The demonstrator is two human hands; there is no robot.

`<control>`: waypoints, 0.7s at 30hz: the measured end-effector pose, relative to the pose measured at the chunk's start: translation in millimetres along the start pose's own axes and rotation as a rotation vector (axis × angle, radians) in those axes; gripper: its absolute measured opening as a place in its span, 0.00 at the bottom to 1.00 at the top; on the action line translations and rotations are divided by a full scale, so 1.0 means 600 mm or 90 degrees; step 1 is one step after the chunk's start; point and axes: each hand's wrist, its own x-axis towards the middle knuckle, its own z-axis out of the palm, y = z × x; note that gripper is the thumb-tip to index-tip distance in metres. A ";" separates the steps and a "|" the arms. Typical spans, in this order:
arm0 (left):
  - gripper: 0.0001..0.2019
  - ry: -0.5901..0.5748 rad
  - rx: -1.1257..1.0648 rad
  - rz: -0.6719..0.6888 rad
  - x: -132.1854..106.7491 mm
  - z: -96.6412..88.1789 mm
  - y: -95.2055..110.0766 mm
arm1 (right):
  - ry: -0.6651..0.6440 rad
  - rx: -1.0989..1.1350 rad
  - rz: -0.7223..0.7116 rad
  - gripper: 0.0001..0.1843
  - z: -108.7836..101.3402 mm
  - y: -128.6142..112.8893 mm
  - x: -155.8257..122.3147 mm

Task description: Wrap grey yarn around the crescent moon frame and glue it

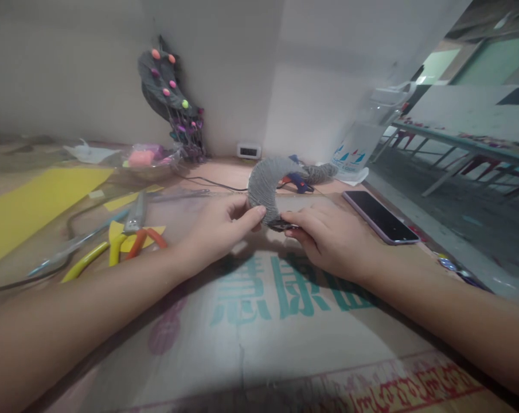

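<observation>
A curved piece wrapped in grey yarn (263,180) arches up from the table in front of me. My left hand (218,226) grips its near end, thumb pressed against the wrapped side. My right hand (328,235) pinches the dark tip at the same end with fingers closed. The far end of the grey piece trails toward a grey yarn bundle (323,171). Beside that lies a blue and orange glue gun (297,180), partly hidden behind the arch.
Printed cardboard (285,321) covers the table. A phone (379,217) lies at the right. Yellow-handled pliers and orange-handled scissors (125,238) lie at the left on yellow paper (31,201). A grey ornament with coloured pompoms (168,97) leans in the corner. A clear jug (366,135) stands behind.
</observation>
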 end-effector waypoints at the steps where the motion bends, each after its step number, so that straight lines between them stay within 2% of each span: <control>1: 0.15 -0.001 0.000 -0.001 0.000 0.000 -0.001 | 0.001 -0.003 0.000 0.16 0.001 0.000 0.000; 17: 0.15 -0.016 -0.005 -0.012 0.001 0.000 -0.004 | -0.032 0.003 0.002 0.15 0.007 0.004 -0.007; 21: 0.15 -0.012 -0.009 -0.008 0.003 -0.001 -0.005 | -0.046 0.013 0.030 0.16 0.002 0.003 -0.004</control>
